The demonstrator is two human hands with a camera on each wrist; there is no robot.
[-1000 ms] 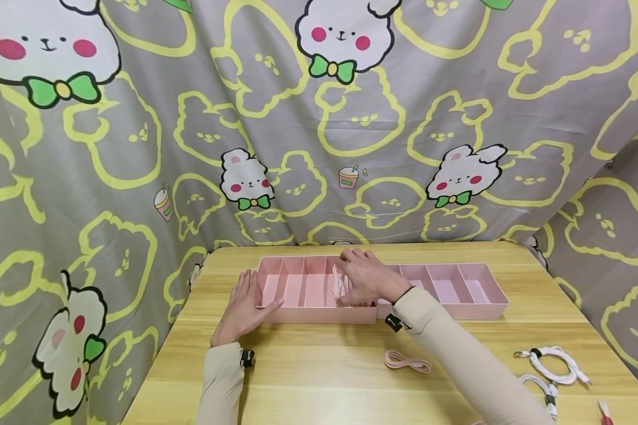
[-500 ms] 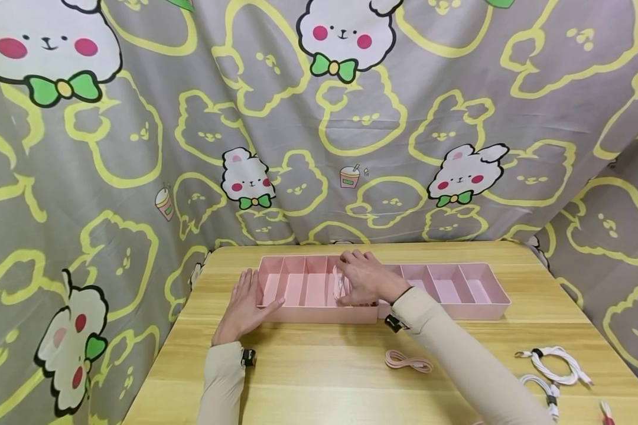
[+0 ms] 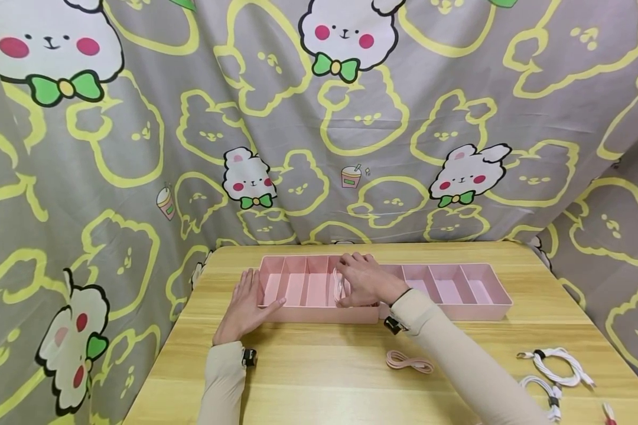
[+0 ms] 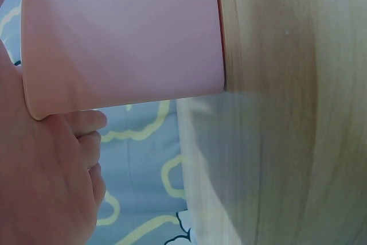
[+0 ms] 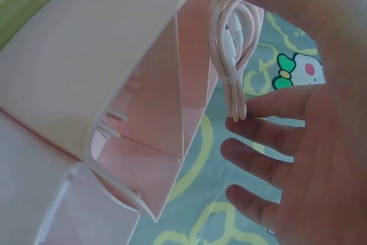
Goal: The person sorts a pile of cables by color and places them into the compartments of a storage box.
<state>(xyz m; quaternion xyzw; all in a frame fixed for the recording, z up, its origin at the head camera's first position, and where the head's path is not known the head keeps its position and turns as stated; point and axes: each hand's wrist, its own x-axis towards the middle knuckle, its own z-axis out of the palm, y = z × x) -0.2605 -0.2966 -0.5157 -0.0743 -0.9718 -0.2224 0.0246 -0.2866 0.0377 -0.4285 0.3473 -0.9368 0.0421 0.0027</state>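
My right hand (image 3: 369, 280) holds a bundled pale pink charging cable (image 5: 232, 61) with white plug ends. The thumb is at one end of the bundle and fingertips at the other. In the head view, hand and cable are over the right part of a long pink divided box (image 3: 319, 315). My left hand (image 3: 243, 310) rests against that box's left end, fingers straight along the end wall and thumb on the front rim. The left wrist view shows the palm at the box corner. Inside the box, in the right wrist view, white cable parts (image 5: 112, 124) show behind the wall.
A lilac divided box (image 3: 475, 311) adjoins the pink one on the right. On the wooden table (image 3: 319, 378) lie a pink cable (image 3: 409, 362), two white cables with black ties (image 3: 560, 366) (image 3: 544, 389), and a red-and-white plug end (image 3: 609, 414). A patterned curtain (image 3: 298, 130) hangs behind.
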